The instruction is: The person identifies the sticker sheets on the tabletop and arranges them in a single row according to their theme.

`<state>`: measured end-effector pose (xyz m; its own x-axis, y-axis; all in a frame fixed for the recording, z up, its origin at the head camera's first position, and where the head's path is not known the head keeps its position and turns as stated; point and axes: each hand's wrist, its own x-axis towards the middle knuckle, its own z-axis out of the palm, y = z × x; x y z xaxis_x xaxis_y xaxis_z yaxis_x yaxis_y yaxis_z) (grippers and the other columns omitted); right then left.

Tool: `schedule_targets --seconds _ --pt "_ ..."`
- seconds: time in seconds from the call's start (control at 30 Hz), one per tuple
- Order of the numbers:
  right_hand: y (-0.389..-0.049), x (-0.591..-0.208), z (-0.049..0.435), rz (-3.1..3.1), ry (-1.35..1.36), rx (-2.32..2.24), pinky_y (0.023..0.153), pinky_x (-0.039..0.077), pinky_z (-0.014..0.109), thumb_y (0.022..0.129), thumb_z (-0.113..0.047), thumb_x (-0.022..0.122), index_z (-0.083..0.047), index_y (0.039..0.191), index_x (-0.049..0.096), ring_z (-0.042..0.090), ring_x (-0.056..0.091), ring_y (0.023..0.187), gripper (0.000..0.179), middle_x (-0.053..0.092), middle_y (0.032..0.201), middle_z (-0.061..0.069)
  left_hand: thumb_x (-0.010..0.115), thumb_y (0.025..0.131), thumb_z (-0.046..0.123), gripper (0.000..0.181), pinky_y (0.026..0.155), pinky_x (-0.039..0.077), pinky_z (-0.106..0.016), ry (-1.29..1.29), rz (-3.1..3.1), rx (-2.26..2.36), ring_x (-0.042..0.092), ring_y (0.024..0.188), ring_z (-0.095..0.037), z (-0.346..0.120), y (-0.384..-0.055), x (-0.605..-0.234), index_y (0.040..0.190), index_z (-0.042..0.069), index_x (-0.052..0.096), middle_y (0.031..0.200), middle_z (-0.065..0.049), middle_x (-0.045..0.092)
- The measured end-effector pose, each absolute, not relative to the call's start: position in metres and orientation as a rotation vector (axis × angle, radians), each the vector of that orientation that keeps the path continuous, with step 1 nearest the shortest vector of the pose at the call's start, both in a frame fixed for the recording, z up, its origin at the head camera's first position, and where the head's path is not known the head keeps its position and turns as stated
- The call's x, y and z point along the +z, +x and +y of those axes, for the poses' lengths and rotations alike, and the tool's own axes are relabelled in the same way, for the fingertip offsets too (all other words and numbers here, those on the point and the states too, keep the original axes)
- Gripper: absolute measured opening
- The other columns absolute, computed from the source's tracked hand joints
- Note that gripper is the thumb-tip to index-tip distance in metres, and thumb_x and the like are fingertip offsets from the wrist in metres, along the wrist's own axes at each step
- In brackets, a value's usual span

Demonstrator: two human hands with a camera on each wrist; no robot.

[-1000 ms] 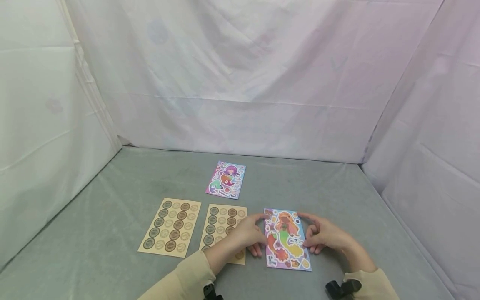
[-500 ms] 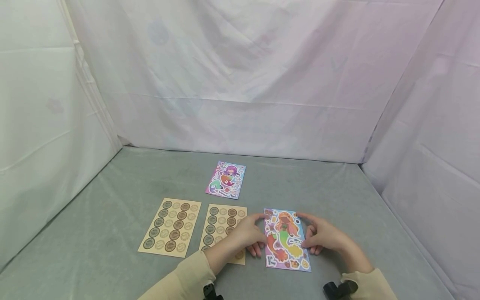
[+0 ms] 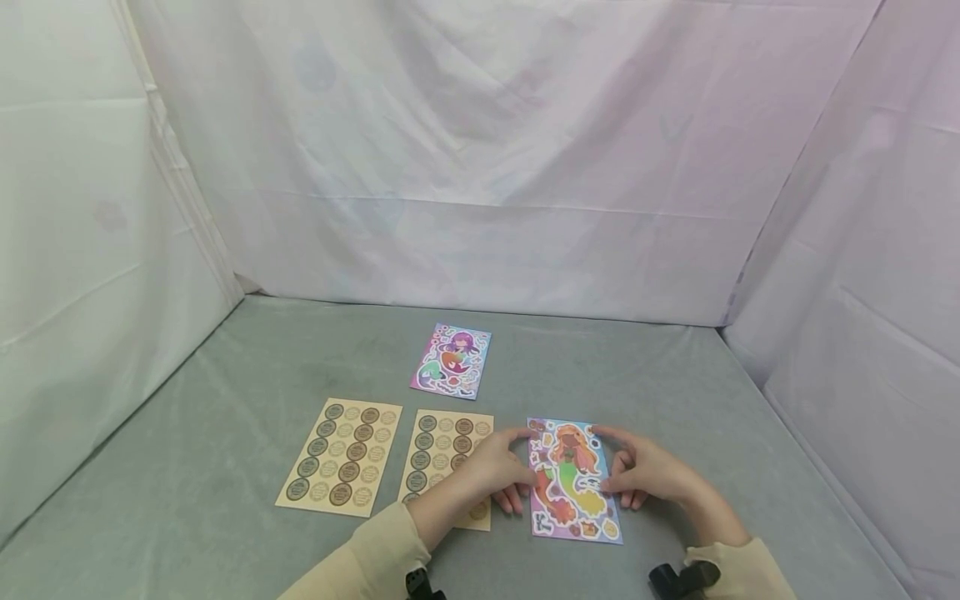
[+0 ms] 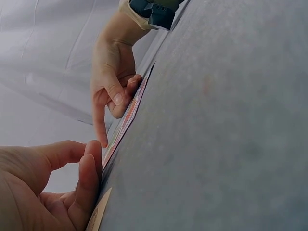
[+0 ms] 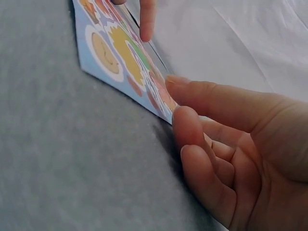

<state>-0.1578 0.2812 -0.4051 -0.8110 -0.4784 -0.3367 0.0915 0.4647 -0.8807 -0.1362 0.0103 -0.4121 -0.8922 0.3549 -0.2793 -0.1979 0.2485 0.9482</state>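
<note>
A colourful mermaid sticker sheet [image 3: 567, 492] lies flat on the grey table between both hands. At its left edge, my left hand [image 3: 498, 462] touches with the index finger near the top corner and the thumb lower down. On the opposite edge, the index finger and thumb of my right hand [image 3: 652, 468] rest in a similar way, the thumb slightly over the sheet [image 5: 130, 57]. The other fingers of both hands are bent loosely beside the sheet. Under the left forearm and hand, a tan sheet of round stickers [image 3: 438, 442] is partly hidden.
A second tan sticker sheet [image 3: 341, 454] lies farther left. Behind the row, a purple-haired mermaid sticker sheet [image 3: 452, 360] lies slightly turned. White cloth walls [image 3: 480, 242] enclose the back and sides of the grey table [image 3: 187, 433].
The right hand has shifted very slightly left, and the lower edge of the mermaid sheet has edged left with it. The left hand stays nearly still.
</note>
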Motion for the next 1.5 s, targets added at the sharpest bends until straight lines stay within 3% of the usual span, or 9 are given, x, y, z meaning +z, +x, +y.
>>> schedule_targets --seconds 0.73,1.03,1.5 --pt "-0.161 -0.405 0.281 2.261 -0.348 -1.388 0.047 0.051 0.032 0.083 -0.011 0.073 0.007 0.146 0.025 0.020 0.059 0.058 0.081 0.062 0.075 0.011 0.074 0.076 0.003 0.075 0.039 0.047 -0.025 0.175 2.085 1.683 0.059 0.044 -0.018 0.002 -0.141 -0.405 0.142 0.005 0.041 0.070 -0.014 0.066" --pt "-0.160 -0.402 0.282 2.370 -0.369 -1.434 0.056 0.053 0.035 0.085 -0.007 0.069 0.006 0.144 0.030 0.023 0.061 0.069 0.073 0.064 0.084 0.011 0.074 0.078 0.006 0.074 0.050 0.052 -0.033 0.327 2.131 1.664 0.064 0.057 -0.027 -0.004 -0.148 -0.402 0.143 0.008 0.041 0.069 -0.012 0.065" --pt "-0.163 -0.392 0.276 2.508 -0.197 -1.491 0.065 0.055 0.036 0.091 -0.012 0.064 -0.001 0.143 0.036 0.027 0.064 0.081 0.060 0.063 0.098 0.014 0.070 0.082 0.004 0.066 0.060 0.055 -0.039 0.409 2.224 1.695 0.065 0.073 -0.029 -0.014 -0.158 -0.391 0.142 0.004 0.043 0.090 -0.005 0.060"
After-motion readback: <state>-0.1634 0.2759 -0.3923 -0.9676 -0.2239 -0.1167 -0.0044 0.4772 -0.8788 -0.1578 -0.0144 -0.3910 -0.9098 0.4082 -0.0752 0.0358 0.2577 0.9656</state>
